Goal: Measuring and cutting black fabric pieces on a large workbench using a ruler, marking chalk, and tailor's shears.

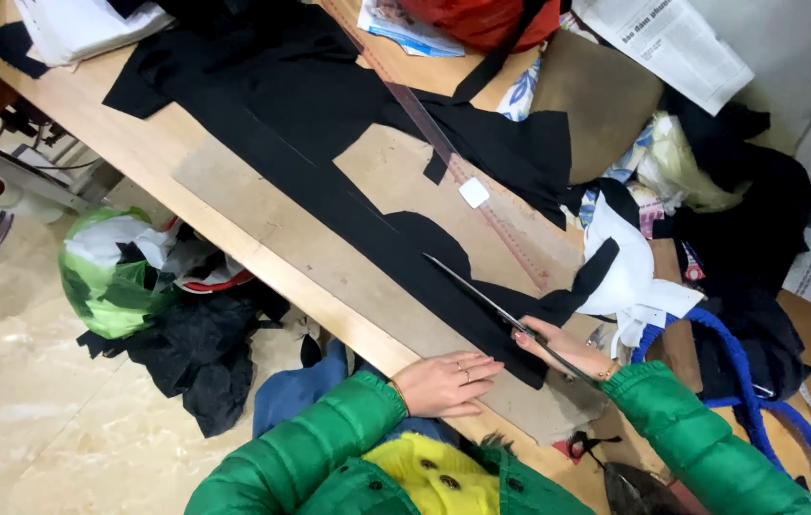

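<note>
My right hand [565, 349] grips the handles of long steel scissors [477, 291], whose blades point up and left along a strip of black fabric [329, 205]. The strip lies across a brown cardboard sheet [262, 205] on the wooden table [81, 105]. My left hand [445, 382] rests flat, fingers together, on the cardboard at the near end of the black strip, holding nothing. Both arms wear green puffy sleeves. A clear long ruler [424, 129] lies diagonally over the fabric, with a small white chalk piece [473, 193] beside it.
Piles of cloth, a white fabric piece [629, 277] and newspaper [672, 38] crowd the table's right side. A blue cord [744, 377] curls near my right arm. On the tiled floor sit a green-and-white bag [105, 272] and black scraps [200, 348].
</note>
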